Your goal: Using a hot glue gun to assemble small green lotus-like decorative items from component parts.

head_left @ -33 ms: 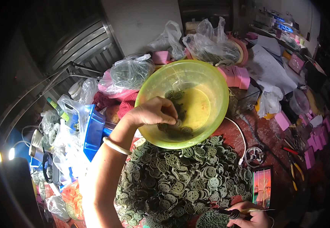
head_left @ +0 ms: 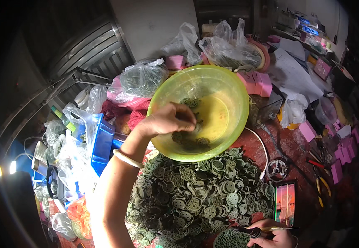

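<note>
My left hand [head_left: 172,119] reaches over the yellow-green plastic bowl [head_left: 238,120], its fingers pinched together above the inside. Something small and greyish shows at the fingertips, too blurred to name. Several dark, openwork round pieces [head_left: 203,141] lie on the bowl's bottom, partly covered by the hand. A big heap of similar grey-green discs [head_left: 194,202] spreads in front of the bowl. At the lower right, my right hand [head_left: 272,235] is closed around a slender tool [head_left: 254,231] with dark parts and a thin pointed end. Beneath it sits a round container of small green grains [head_left: 231,239].
Beside my right hand lies a phone [head_left: 285,204] with a lit screen. Farther right are yellow-handled pliers [head_left: 324,187] and pink blocks [head_left: 345,153]. A white cable [head_left: 261,144] runs from the bowl. On the left stand a blue bin [head_left: 101,144] and plastic bags [head_left: 69,165].
My left hand's fingertips have moved slightly up and to the right inside the bowl, still pinched. My right hand and the heap look the same.
</note>
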`<state>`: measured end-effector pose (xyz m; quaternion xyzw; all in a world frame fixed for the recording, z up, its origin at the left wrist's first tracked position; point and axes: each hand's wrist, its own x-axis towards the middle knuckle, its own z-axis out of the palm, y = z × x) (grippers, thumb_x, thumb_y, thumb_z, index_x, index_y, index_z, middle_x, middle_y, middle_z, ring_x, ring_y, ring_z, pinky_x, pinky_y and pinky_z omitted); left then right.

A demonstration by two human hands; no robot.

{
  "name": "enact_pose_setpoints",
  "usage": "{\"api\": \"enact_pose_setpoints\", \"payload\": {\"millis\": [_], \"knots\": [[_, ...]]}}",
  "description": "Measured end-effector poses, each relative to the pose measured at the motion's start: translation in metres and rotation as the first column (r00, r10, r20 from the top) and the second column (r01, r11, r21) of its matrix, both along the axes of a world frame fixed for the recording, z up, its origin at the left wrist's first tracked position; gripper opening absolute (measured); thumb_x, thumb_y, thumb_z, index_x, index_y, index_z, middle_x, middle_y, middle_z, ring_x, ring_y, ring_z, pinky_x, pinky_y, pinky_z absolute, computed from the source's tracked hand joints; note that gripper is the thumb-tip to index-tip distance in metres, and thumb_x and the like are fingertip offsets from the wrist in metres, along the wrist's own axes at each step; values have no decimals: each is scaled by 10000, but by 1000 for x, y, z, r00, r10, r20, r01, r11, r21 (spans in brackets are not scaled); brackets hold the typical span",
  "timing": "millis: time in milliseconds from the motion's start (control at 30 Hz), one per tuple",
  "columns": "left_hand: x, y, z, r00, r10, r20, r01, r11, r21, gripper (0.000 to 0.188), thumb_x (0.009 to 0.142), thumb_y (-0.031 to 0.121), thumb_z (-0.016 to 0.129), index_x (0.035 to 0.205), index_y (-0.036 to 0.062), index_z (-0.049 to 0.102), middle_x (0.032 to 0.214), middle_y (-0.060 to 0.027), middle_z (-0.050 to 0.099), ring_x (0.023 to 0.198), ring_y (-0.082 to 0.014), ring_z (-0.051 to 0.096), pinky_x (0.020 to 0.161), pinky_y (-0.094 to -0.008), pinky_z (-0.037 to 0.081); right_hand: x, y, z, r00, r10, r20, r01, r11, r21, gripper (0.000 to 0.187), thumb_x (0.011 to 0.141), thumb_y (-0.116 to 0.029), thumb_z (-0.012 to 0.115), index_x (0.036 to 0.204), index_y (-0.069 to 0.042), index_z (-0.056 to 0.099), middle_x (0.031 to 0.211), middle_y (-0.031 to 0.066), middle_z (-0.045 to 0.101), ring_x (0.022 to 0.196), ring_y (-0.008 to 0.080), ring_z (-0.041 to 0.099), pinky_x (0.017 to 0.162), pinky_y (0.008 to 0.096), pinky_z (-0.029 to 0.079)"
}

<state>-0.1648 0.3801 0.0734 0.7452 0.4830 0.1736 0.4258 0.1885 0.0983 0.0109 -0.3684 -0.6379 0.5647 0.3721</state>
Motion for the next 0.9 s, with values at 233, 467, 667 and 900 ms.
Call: {"api": "enact_pose_setpoints", "payload": {"millis": [233, 467, 667, 900], "knots": [[33, 2, -19, 993, 93, 73, -118, 852, 510, 189, 795, 87, 744, 966, 37, 681, 950, -34, 662, 831, -115, 589, 760, -272, 480, 1, 0, -1, 999, 20, -45, -23, 998, -61, 387, 868, 159, 582, 1207, -4, 493, 1112, 157, 613, 803, 156, 625, 710, 281, 534], [21, -16, -14, 971, -11, -237, 56, 981, 185, 310, 761, 227, 780, 960, 25, 653, 909, -83, 681, 846, -197, 645, 771, -315, 502, 1, 2, 1, 998, 36, -52, -36, 999, -9, 418, 869, 157, 582, 1233, -23, 483, 1113, 163, 614, 787, 155, 621, 687, 278, 525], [29, -24, -23, 931, -16, -365, 82, 983, 166, 427, 680, 307, 822, 916, 28, 601, 865, -115, 653, 861, -261, 640, 763, -361, 499, -1, 2, 2, 999, 31, -27, -31, 999, -6, 409, 870, 160, 575, 1224, -23, 485, 1100, 153, 613, 791, 153, 626, 699, 281, 528], [25, -19, -27, 995, -21, -93, 33, 991, 132, 296, 742, 177, 813, 918, 43, 617, 782, -23, 609, 708, -147, 578, 635, -298, 477, -1, -1, 0, 999, 13, -53, -14, 1000, -27, 397, 871, 161, 573, 1214, -20, 487, 1090, 143, 613, 800, 152, 626, 712, 279, 528]]}}
